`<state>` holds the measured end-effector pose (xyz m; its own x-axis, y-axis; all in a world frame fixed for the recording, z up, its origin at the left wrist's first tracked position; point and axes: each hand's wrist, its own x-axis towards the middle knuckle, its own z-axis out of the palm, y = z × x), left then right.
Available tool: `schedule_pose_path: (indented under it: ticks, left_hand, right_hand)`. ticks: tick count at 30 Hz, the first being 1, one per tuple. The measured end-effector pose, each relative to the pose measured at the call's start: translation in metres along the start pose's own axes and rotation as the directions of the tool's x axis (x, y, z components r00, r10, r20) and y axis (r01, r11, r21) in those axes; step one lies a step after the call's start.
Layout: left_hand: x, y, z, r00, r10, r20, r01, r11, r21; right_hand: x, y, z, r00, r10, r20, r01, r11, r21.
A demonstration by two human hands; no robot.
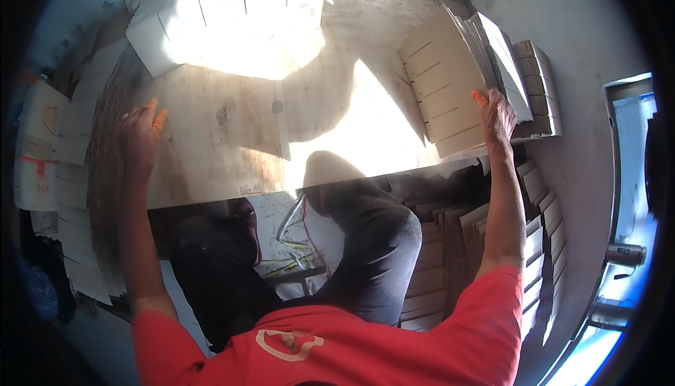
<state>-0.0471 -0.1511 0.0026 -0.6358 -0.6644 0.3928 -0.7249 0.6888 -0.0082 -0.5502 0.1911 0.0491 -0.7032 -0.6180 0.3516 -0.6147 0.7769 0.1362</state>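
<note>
From afar I saw a wooden tabletop (211, 154) carrying a stack of pale slitted sheets (228, 20) at eleven o'clock, bleached by glare, and a leaning batch of slitted panels (446, 80) at two; sunlight patched the wood.

Counted: left hand (138, 133) + right hand (499, 117) = 2; orange finger covers (161, 118), 3 visible; bench (193, 129), 1; slotted card sheets (444, 76), stacked, uncountable.
</note>
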Motion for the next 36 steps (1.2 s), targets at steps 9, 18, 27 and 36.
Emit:
schedule_pose_path:
  ticks: [9,18,27,36]
  left_hand:
    - [0.097,0.035,0.057,0.972,0.169,-0.161,-0.206,0.946,-0.251]
    - [0.209,0.075,0.098,0.993,0.105,-0.055,-0.113,0.980,-0.167]
    - [0.252,0.081,0.133,0.941,0.211,-0.264,-0.210,0.977,0.032]
    - [0.235,0.074,0.121,0.838,0.340,-0.426,-0.404,0.912,-0.068]
  right_hand:
    - [0.001,-0.035,-0.055,0.886,0.393,-0.246,-0.087,0.661,0.745]
    - [-0.004,-0.162,-0.052,0.942,0.298,-0.157,0.124,0.126,0.984]
    - [0.002,-0.230,-0.028,0.942,0.208,-0.264,0.242,0.124,0.962]
    - [0.005,-0.246,-0.018,0.954,0.180,-0.240,0.224,0.102,0.969]
